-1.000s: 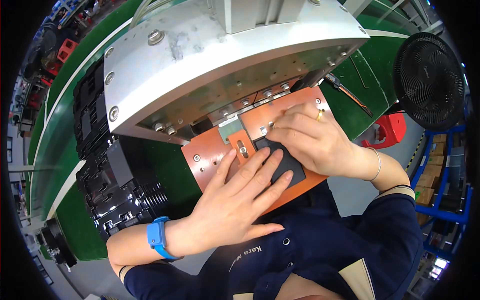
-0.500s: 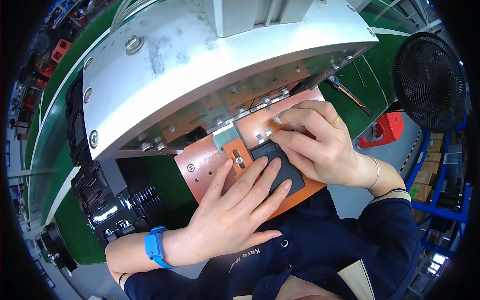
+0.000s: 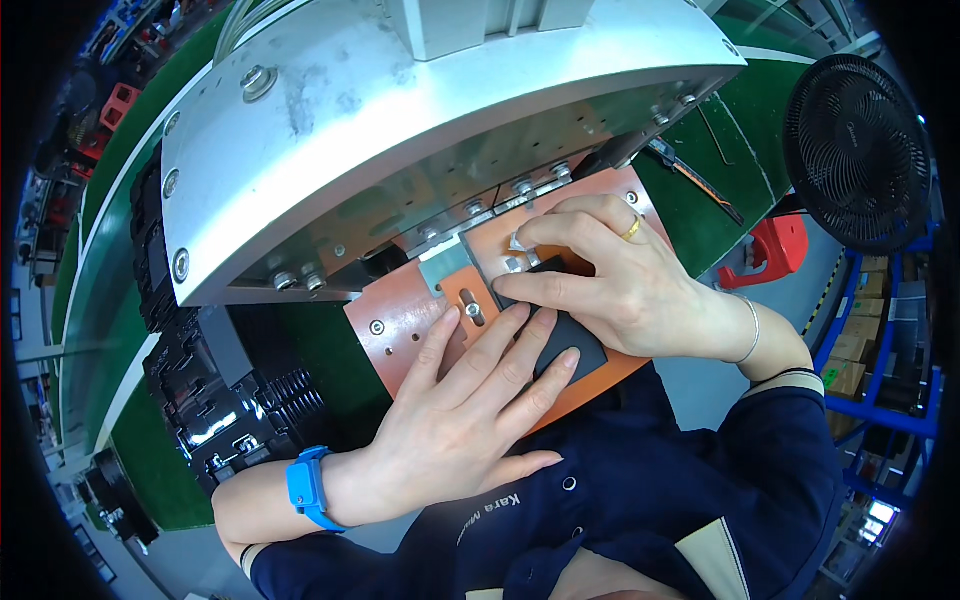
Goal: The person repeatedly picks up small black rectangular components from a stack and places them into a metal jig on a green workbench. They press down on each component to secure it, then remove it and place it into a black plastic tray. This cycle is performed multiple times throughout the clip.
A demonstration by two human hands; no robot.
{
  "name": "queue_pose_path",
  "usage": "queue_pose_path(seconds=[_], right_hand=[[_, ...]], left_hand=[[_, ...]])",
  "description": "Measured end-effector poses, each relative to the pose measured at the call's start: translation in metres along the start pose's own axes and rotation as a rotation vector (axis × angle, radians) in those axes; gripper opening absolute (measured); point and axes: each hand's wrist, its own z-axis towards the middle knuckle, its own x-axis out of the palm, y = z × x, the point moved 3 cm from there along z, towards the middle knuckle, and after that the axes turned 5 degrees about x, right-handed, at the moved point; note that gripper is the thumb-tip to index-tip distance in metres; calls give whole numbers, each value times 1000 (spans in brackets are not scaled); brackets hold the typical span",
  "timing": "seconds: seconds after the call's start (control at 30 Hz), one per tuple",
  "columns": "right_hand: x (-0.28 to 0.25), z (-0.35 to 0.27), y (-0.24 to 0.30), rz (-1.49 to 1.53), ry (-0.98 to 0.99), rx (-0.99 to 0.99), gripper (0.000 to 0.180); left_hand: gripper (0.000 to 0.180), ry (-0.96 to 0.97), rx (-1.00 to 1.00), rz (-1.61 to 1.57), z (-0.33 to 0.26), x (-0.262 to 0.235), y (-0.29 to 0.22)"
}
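My left hand (image 3: 455,425) lies flat with spread fingers, its fingertips on a thin dark rectangular piece (image 3: 572,345) and the orange plate (image 3: 582,402) under it. Bent over the upper edge of the dark piece, my right hand (image 3: 600,265) has a small whitish, shiny bit (image 3: 516,243) at a curled fingertip; what this bit is I cannot make out. Its thumb reaches to the left edge of the dark piece. Small shiny metal-looking parts (image 3: 522,263) show between thumb and finger. A slotted orange block (image 3: 467,299) with a screw sits beside the left fingertips.
A large silver metal housing (image 3: 330,140) arches over the far side of the pinkish plate (image 3: 378,312). Black cable chain (image 3: 215,410) stands at left. On the green surface lies an orange-and-black cutter (image 3: 705,190). A black fan (image 3: 855,150) and a red stool (image 3: 765,250) are at right.
My right hand has shifted left over the upper edge of the dark piece, the whitish bit moving with it. My left hand stays nearly in place. The view has shifted slightly.
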Motion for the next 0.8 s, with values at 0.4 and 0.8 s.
queue_pose_path(seconds=[0.4,0.8], right_hand=[[-24,-35,15,201,-12,120,41],[-6,-14,-2,78,-43,-27,33]], left_hand=[[79,-113,-30,-27,-3,-6,3],[85,-121,-84,-3,1,-14,24]])
